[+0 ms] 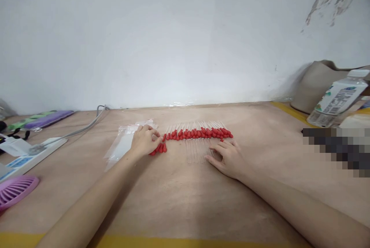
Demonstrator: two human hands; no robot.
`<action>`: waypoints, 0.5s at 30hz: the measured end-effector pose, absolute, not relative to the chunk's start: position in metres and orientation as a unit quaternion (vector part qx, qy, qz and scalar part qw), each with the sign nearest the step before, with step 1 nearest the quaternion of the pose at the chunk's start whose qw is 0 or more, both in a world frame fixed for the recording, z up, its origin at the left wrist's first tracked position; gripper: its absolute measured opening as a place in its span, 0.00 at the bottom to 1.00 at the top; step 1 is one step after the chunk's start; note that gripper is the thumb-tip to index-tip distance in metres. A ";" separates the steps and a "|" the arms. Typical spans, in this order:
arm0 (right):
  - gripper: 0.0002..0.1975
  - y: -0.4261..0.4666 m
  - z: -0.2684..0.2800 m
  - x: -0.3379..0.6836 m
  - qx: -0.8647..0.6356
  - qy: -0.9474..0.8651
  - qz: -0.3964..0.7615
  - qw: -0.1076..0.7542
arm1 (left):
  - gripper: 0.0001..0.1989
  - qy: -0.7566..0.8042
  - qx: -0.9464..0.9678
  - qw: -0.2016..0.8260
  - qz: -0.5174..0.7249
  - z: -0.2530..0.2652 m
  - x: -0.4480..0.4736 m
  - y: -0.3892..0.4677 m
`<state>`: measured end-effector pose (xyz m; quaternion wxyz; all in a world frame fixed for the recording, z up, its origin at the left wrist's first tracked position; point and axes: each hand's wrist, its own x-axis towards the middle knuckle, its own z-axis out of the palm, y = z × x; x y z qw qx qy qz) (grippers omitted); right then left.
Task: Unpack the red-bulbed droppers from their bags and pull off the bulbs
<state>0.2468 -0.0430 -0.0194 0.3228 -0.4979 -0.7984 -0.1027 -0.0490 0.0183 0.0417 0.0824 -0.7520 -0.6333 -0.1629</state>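
A row of droppers (199,132) with red rubber bulbs and thin clear tubes lies across the table, most tubes pointing toward the wall. Below the row, several clear tubes (194,152) point toward me. At the row's left end is my left hand (144,140), its fingers bent and closed close to a bulb. What lies between the fingertips is hidden. A few more red bulbs (161,148) lie under and beside that hand. My right hand (229,157) rests low by the right end, thumb and fingers apart near the clear tubes; a red bulb (221,140) shows at its fingers.
Clear plastic bags (121,142) lie beneath my left hand. On the left are a power strip (31,159) with a grey cable, a pink fan (17,191) and a purple pouch (49,119). A bottle (338,99) and a beige container (309,82) stand at right, against a white wall.
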 end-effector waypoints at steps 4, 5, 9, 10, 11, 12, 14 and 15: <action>0.14 -0.044 -0.017 0.247 -0.500 -0.800 -0.088 0.319 | 0.17 -0.667 -0.737 0.045 -0.095 0.041 -0.041 0.038; 0.14 -0.044 -0.016 0.247 -0.499 -0.801 -0.084 0.320 | 0.17 -0.673 -0.734 0.040 -0.088 0.041 -0.040 0.042; 0.13 -0.044 -0.016 0.249 -0.485 -0.811 -0.060 0.321 | 0.17 -0.688 -0.721 0.039 -0.080 0.039 -0.041 0.052; 0.13 -0.045 -0.016 0.249 -0.480 -0.815 -0.055 0.320 | 0.17 -0.691 -0.717 0.040 -0.079 0.038 -0.041 0.053; 0.13 -0.045 -0.015 0.249 -0.476 -0.818 -0.051 0.320 | 0.16 -0.695 -0.714 0.041 -0.079 0.037 -0.041 0.053; 0.14 -0.045 -0.015 0.249 -0.474 -0.819 -0.046 0.319 | 0.16 -0.698 -0.710 0.043 -0.081 0.035 -0.040 0.054; 0.14 -0.045 -0.015 0.250 -0.473 -0.820 -0.036 0.321 | 0.16 -0.705 -0.703 0.045 -0.087 0.034 -0.039 0.054; 0.13 -0.045 -0.014 0.250 -0.473 -0.820 -0.030 0.322 | 0.16 -0.708 -0.698 0.046 -0.092 0.033 -0.038 0.053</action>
